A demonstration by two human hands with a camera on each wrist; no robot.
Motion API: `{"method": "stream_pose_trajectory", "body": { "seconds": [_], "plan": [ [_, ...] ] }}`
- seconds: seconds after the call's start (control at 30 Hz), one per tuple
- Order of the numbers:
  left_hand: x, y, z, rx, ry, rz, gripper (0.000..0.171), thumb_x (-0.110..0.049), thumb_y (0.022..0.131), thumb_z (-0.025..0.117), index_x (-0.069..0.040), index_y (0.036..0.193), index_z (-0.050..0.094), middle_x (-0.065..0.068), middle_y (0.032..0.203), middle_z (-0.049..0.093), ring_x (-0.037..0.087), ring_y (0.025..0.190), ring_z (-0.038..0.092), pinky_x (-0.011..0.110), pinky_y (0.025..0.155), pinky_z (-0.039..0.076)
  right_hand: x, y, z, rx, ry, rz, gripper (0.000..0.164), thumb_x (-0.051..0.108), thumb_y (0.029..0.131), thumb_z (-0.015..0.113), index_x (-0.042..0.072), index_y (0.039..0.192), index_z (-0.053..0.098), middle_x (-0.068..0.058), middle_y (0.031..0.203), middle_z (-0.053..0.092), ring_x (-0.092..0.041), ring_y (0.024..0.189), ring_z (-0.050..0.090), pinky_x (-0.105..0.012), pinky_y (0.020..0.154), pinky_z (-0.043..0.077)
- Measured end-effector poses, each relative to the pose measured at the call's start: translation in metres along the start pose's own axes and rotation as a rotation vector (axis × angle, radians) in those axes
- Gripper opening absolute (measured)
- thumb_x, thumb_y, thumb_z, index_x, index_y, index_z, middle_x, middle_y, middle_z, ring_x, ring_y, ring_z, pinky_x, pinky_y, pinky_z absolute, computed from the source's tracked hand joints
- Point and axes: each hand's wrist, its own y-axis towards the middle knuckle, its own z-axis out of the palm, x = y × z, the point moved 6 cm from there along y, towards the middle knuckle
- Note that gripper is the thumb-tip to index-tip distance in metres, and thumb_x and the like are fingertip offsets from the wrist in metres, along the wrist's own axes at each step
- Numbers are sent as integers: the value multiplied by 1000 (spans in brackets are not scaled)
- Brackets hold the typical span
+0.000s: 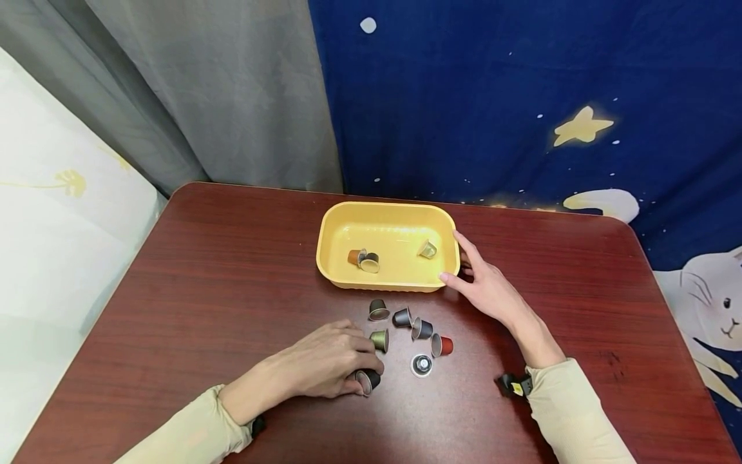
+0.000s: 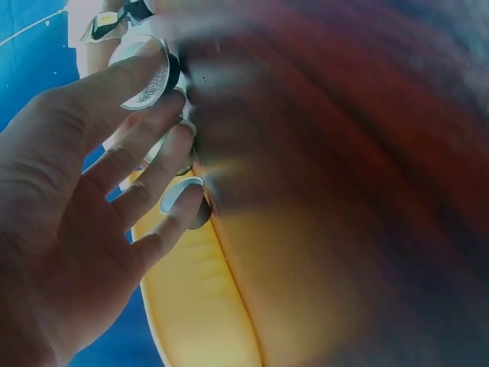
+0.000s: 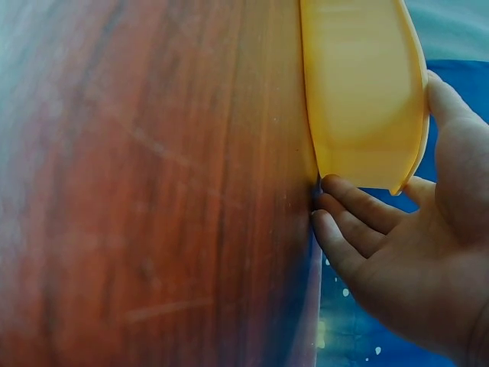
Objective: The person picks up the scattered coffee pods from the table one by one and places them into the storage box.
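My left hand [image 1: 333, 357] is low over the table, its thumb and fingers pinching a dark coffee capsule [image 1: 369, 381]. In the left wrist view the thumb lies across that capsule's pale foil lid [image 2: 149, 84]. Right by the knuckles lies a green capsule [image 1: 380, 339]. My right hand [image 1: 489, 287] holds the right end of a yellow plastic bin [image 1: 388, 285], thumb at the front rim and index finger farther back. In the right wrist view its other fingers [image 3: 359, 214] bend beside the bin's end wall. Inside the bin are an orange capsule [image 1: 353, 257], a dark one [image 1: 370, 262] and a gold one [image 1: 428, 249].
In front of the bin lie a dark brown capsule [image 1: 379, 309], a black one [image 1: 402, 317], a blue-grey one [image 1: 423, 329], a red one [image 1: 445, 346] and a silver one [image 1: 422, 365]. Curtains [image 1: 493, 96] hang behind the wooden table [image 1: 232, 258].
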Motion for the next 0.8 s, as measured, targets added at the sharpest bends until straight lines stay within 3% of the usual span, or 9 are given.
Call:
{"method": "stream_pose_trajectory", "body": {
  "seconds": [0.27,0.6,0.8],
  "plan": [
    [-2,0,0,-13,-21,0,29,-42,80,78,-27,103,68,-17,97,63,6,98,59,32,96,45,0,-1,1,1,1,-2,87,49,92,66,38,159,12,-18,143,52,-32,128,54,-52,104,41],
    [-2,-1,-6,-43,-75,-20,37,-49,72,84,-30,98,67,-18,107,65,6,108,55,34,90,46,1,-1,0,-4,3,-8,87,48,93,67,37,159,13,-18,143,51,-31,129,53,-51,105,41],
    [-2,0,-12,-105,-91,26,38,-49,70,85,-29,97,66,-19,107,62,4,110,52,28,88,43,0,-1,0,-6,-8,-3,87,50,92,66,38,159,12,-18,144,50,-32,129,53,-52,105,41]
  ]
}}
